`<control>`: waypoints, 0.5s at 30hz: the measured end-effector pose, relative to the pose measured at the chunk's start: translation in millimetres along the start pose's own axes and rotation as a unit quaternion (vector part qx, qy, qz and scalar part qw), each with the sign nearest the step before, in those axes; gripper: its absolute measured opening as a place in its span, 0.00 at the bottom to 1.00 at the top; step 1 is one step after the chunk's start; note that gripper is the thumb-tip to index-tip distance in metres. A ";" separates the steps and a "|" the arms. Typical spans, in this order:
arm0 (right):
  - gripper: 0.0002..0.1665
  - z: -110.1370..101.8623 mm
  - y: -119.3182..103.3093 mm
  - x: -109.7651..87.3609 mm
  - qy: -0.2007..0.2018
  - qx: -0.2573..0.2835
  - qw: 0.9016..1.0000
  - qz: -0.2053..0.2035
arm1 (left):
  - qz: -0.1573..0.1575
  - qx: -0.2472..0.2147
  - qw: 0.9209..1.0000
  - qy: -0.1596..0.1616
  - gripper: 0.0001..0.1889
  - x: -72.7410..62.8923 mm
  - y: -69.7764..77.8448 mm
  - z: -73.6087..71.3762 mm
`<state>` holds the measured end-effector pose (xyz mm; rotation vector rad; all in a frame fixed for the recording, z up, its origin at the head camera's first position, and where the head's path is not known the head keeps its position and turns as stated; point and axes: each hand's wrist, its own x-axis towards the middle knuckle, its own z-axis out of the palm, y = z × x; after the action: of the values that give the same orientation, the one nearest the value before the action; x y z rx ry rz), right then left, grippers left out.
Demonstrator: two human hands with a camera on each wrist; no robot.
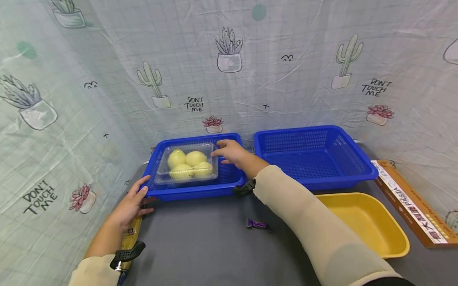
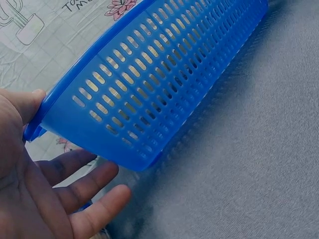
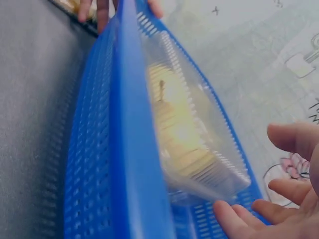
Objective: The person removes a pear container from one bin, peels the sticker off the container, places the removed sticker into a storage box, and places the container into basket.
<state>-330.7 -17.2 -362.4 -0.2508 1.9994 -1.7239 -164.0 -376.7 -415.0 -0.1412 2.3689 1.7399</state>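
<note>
A clear plastic clamshell box [image 1: 187, 163] with several round, pale yellow fruits [image 1: 195, 158] lies in the left blue basket [image 1: 200, 192]. One fruit shows a dark stem in the right wrist view. My left hand [image 1: 130, 202] grips the basket's front left corner, its thumb over the rim [image 2: 60, 89] and the other fingers spread along the outer wall. At the box's right end hovers my right hand [image 1: 232, 153], its fingers apart and partly extended. In the right wrist view the fingertips are close to the box; whether they touch it I cannot tell.
A second blue basket [image 1: 315, 159] stands at the right, with a yellow tub [image 1: 372, 222] in front. An orange pasta box [image 1: 411, 202] lies far right. A small purple-wrapped item [image 1: 257, 224] lies on the grey table. A yellow package [image 1: 130, 238] is partly under my left arm.
</note>
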 end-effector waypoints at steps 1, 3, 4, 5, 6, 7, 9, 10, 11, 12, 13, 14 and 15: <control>0.44 -2.2 -1.6 -2.3 0.005 0.005 1.000 0.000 | 0.001 0.000 1.000 0.001 0.33 0.5 0.0 0.2; 0.42 -7.5 -4.9 -8.4 0.012 0.013 1.000 0.001 | 0.002 0.002 1.000 0.003 0.32 1.3 0.4 0.9; 0.41 -10.3 -6.8 -12.2 0.014 0.016 1.000 0.003 | 0.002 0.003 1.000 0.005 0.32 1.8 0.8 1.4; 0.40 -13.2 -8.4 -16.5 0.013 0.019 1.000 0.004 | 0.002 0.003 1.000 0.010 0.32 2.4 1.3 1.8; 0.39 -15.5 -10.0 -21.3 0.008 0.020 1.000 0.003 | 0.000 0.004 1.000 0.015 0.32 2.0 1.8 2.0; 0.38 -18.1 -11.4 -26.2 0.001 0.021 1.000 0.002 | 0.000 0.004 1.000 0.021 0.32 1.9 2.6 2.0; 0.36 -23.4 -13.2 -36.8 -0.016 0.021 1.000 -0.002 | -0.004 0.002 0.999 0.036 0.31 1.1 4.9 2.1; 0.35 -26.3 -13.6 -42.1 -0.025 0.021 0.999 -0.004 | -0.006 0.001 0.999 0.044 0.31 0.4 6.2 2.1; 0.35 -29.2 -13.5 -47.6 -0.035 0.022 0.999 -0.006 | -0.009 -0.002 0.999 0.052 0.31 -0.4 7.7 2.1; 0.34 -32.3 -13.1 -53.1 -0.044 0.025 0.999 -0.008 | -0.013 -0.004 0.998 0.063 0.31 -1.3 9.6 2.6; 0.33 -35.5 -12.6 -58.9 -0.052 0.029 0.998 -0.008 | -0.016 -0.004 0.997 0.076 0.31 -2.3 11.7 3.2; 0.32 -38.6 -12.3 -64.9 -0.057 0.036 0.998 -0.009 | -0.018 -0.002 0.996 0.092 0.32 -3.7 14.0 4.1; 0.31 -42.0 -12.1 -71.2 -0.062 0.043 0.997 -0.012 | -0.019 0.002 0.994 0.110 0.32 -4.8 16.7 4.7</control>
<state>-290.9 48.7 -330.0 -0.3451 1.8354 -1.7594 -162.0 -367.3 -399.6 -0.3941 2.5002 1.7856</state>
